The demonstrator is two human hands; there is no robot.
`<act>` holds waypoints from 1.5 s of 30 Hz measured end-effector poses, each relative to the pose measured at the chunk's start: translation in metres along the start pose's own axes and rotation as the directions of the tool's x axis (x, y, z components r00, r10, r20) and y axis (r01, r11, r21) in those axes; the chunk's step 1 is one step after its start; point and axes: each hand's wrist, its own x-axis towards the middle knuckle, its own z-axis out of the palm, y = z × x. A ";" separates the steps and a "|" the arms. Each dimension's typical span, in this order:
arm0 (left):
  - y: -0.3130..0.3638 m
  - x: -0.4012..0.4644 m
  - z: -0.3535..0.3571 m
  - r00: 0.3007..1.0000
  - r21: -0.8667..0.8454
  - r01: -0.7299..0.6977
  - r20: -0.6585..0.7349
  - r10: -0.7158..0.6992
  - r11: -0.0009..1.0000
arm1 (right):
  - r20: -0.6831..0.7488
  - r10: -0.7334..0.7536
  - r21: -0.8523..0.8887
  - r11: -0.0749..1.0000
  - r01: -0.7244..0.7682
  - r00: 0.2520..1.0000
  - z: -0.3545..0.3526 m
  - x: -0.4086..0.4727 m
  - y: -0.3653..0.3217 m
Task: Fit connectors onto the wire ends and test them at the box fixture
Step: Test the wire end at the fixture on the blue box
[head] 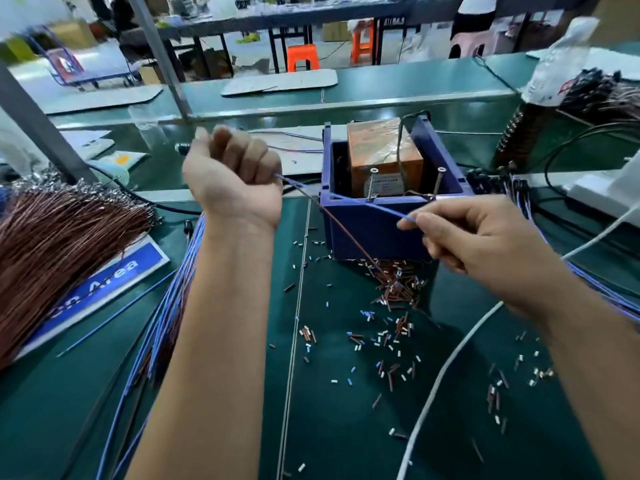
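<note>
Two hands apart, left [235, 174] fisted, right [460, 233] pinching, on one blue wire [349, 197].

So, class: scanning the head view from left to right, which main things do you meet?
Brown wire bundle → left hand → blue box fixture → right hand, pinching the blue wire → plastic bottle.

A blue wire [377, 206] stretches taut across the blue box fixture [374, 230] — brown wire [346, 233] slanting down beside it.
</note>
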 end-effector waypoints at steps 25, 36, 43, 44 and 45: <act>-0.068 -0.067 -0.033 0.533 0.562 -0.820 0.820 0.208 -0.113 | 0.257 -0.005 -0.167 0.985 0.050 0.966 0.014 -0.013 0.037; -0.091 -0.085 -0.038 0.574 0.541 -0.814 0.693 -0.437 -0.212 | 0.196 -0.011 -0.054 0.998 0.022 0.980 -0.006 -0.015 0.039; -0.088 -0.071 -0.048 0.653 0.632 -0.751 0.667 -0.359 -0.193 | -0.001 -0.001 0.135 0.991 0.001 1.000 -0.016 -0.014 0.050; -0.090 -0.073 -0.047 0.661 0.638 -0.745 0.666 -0.346 -0.196 | 0.008 0.003 0.144 0.990 -0.004 1.000 -0.014 -0.015 0.051; -0.092 -0.076 -0.046 0.666 0.643 -0.741 0.668 -0.331 -0.193 | 0.024 0.002 0.148 0.989 -0.005 1.000 -0.012 -0.014 0.051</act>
